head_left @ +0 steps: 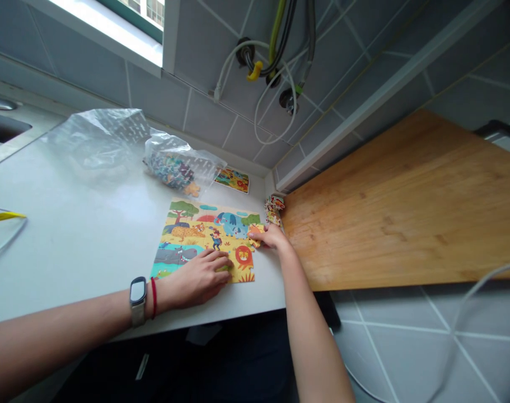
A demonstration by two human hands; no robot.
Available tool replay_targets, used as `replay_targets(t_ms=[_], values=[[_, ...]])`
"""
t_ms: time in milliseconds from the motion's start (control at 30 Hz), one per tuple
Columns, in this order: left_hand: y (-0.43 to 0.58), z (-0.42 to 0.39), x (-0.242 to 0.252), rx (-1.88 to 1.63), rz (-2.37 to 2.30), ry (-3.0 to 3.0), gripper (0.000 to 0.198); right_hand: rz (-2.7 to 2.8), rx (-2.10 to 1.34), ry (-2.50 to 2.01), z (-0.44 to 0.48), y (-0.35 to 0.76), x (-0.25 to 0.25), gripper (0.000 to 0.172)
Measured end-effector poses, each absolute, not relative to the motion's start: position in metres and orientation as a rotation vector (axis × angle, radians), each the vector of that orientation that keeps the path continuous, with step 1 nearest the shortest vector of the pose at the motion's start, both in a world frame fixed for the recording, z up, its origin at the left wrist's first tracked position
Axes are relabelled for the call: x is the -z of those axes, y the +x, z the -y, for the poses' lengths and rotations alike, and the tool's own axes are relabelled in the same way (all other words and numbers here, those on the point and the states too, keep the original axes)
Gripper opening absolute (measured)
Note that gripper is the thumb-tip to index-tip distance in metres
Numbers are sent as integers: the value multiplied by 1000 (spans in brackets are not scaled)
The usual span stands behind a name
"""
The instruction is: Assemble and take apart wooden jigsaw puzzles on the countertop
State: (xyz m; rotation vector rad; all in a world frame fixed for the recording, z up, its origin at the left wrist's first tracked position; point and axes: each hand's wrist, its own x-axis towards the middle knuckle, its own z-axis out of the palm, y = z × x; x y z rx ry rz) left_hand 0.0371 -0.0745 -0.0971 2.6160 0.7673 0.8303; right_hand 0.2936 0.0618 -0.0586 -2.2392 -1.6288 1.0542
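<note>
A colourful animal jigsaw puzzle lies on the white counter, with elephants, a lion, a leopard and a hippo on it. My left hand rests flat over its lower middle, fingers stretched out. At the puzzle's right edge my right hand pinches an orange-yellow puzzle piece, just above the lion. From this angle I cannot tell whether that piece is locked into its neighbours. Beyond my right hand, a small pile of puzzle pieces sits against the wooden board.
A clear plastic bag spreads behind the puzzle, with more pieces inside. A small picture card lies by the wall. The wooden board borders the right side. Hoses and a white cable hang on the tiled wall.
</note>
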Motion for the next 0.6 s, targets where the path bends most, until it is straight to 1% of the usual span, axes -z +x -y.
replay_targets(t_ms=[200,367,467,600], values=[[35,74,91,-834,-761,2538,14,1552,-1192,-2210,-50,292,39,32],[34,74,91,-855,-766,2533,13,1526,-1270,-2144,-56,289,17,29],[35,74,93,-850,-763,2535,14,1535,-1231,-2131,-69,280,21,28],[35,74,94,-861,-761,2534,14,1606,-1085,-2122,-90,266,42,22]])
